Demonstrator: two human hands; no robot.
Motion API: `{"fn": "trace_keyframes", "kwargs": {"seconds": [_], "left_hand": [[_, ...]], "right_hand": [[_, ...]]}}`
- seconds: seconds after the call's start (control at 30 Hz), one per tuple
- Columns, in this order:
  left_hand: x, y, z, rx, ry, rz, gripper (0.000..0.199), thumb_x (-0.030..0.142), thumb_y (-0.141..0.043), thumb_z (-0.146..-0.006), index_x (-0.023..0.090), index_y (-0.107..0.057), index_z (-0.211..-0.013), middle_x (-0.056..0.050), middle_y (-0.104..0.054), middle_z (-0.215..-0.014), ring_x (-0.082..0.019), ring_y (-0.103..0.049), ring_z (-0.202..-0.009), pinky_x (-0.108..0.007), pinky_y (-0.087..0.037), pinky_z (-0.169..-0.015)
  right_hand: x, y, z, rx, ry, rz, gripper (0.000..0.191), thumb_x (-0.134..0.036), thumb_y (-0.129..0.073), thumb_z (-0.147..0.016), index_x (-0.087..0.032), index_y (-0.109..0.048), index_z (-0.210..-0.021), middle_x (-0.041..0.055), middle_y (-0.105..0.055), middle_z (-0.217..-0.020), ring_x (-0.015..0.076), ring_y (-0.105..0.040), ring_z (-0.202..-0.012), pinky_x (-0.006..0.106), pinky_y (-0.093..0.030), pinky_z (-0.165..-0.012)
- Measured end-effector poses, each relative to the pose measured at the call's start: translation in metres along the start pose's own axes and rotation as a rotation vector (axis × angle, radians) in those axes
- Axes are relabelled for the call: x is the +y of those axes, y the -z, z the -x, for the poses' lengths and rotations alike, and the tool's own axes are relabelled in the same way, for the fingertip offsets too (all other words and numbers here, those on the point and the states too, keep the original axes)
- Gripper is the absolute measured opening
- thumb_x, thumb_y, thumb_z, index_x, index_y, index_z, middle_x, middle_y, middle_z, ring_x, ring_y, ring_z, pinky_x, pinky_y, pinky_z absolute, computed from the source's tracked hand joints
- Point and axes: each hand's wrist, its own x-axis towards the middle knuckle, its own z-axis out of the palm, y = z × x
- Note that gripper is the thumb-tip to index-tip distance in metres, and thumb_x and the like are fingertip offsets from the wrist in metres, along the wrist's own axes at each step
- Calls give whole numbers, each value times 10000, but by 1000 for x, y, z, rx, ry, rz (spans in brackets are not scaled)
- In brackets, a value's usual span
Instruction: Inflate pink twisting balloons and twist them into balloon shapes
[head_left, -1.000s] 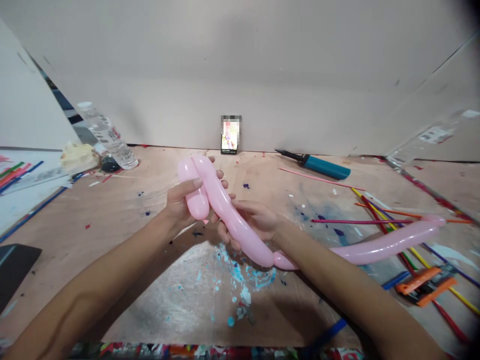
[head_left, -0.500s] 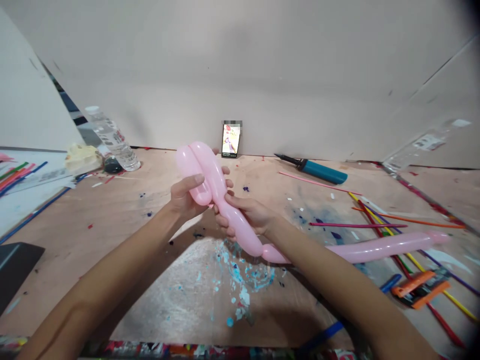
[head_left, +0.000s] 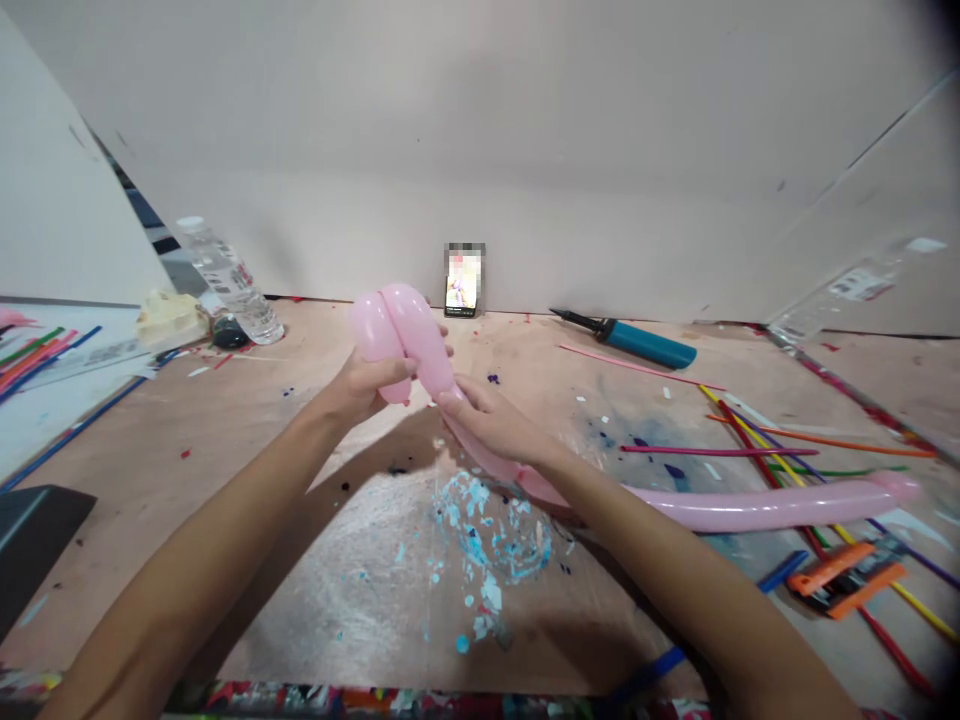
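A long pink modelling balloon (head_left: 750, 508) stretches from the middle of the table to the right, passing under my right forearm. Its left end is folded into a doubled loop that stands up between my hands. My left hand (head_left: 375, 378) is closed around the loop, the thumb pressed across its front and the fingertips showing behind it. Just to the right, my right hand (head_left: 487, 415) grips the narrow part below the loop. Its thumb lies on top, and its other fingers are mostly hidden by the hand and balloon.
A phone (head_left: 464, 280) leans on the back wall. To its right lies a blue hand pump (head_left: 645, 343). Uninflated balloons (head_left: 720, 451) and an orange-black tool (head_left: 847, 578) are at the right. Water bottles (head_left: 232, 285) stand left and right. Blue flecks (head_left: 480, 530) dot the table (head_left: 337, 580).
My right hand has closed further round the narrow part, its fingers no longer showing below. The loop is squeezed slightly and the balloon's long tail has shifted a little right and down.
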Motion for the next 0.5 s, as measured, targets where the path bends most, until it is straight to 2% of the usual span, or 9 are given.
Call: {"fn": "trace_keyframes", "kwargs": {"seconds": [0.07,0.17,0.23,0.27,0.33,0.4,0.43,0.5], "left_hand": [[6,13,-1,73,-1,-280,492,349,-718,-660,168,-574,-1094,-83,-660,-936,-250,-629,-910,-372,-509,-789],[13,35,-1,186,-19,-874,409,407,-701,-692,201,-616,-1035,-64,-662,-910,-250,-612,-869,-373,-469,-780],[16,47,1,209,-63,-1221,408,458,-661,-725,239,-618,-1067,-69,-653,-967,-275,-585,-931,-397,-428,-835],[16,50,1,186,-91,-1349,430,480,-646,-735,247,-610,-1095,-79,-642,-1006,-290,-568,-971,-410,-405,-866],[15,52,1,98,-146,-1515,475,506,-618,-752,238,-590,-1143,-106,-611,-1068,-311,-537,-1020,-427,-371,-904],[13,49,1,18,-202,-1605,475,494,-583,-779,221,-571,-1168,-123,-584,-1101,-314,-522,-1031,-431,-357,-915],[11,47,0,-9,-231,-1633,449,468,-562,-797,214,-566,-1167,-128,-574,-1125,-315,-515,-1044,-429,-353,-919],[8,42,-1,-44,-275,-1667,369,385,-533,-820,204,-563,-1140,-125,-571,-1161,-308,-510,-1070,-415,-353,-919]], "right_hand": [[2,16,1,112,41,279,307,-460,-422,-914,-177,-534,-954,48,-614,-882,174,-569,-767,297,-433,-675],[4,47,5,301,62,601,304,-419,-531,-851,-174,-555,-1029,71,-642,-947,208,-582,-818,312,-411,-707],[2,66,9,339,43,723,331,-404,-567,-826,-174,-560,-1064,80,-653,-973,226,-585,-855,319,-404,-728],[1,74,12,287,43,749,311,-404,-557,-833,-176,-575,-1044,80,-657,-982,227,-586,-867,319,-402,-737],[-3,86,18,70,35,733,291,-431,-495,-875,-178,-607,-966,70,-664,-957,215,-590,-853,313,-404,-735],[-4,93,23,-151,-29,636,374,-480,-399,-918,-176,-616,-922,58,-670,-891,197,-600,-795,304,-418,-708],[-4,95,25,-218,-79,576,408,-500,-361,-929,-178,-612,-957,53,-672,-875,188,-606,-766,299,-426,-691],[0,96,27,-245,-167,515,426,-533,-396,-906,-196,-575,-1097,51,-677,-917,182,-620,-759,288,-441,-670]]}}
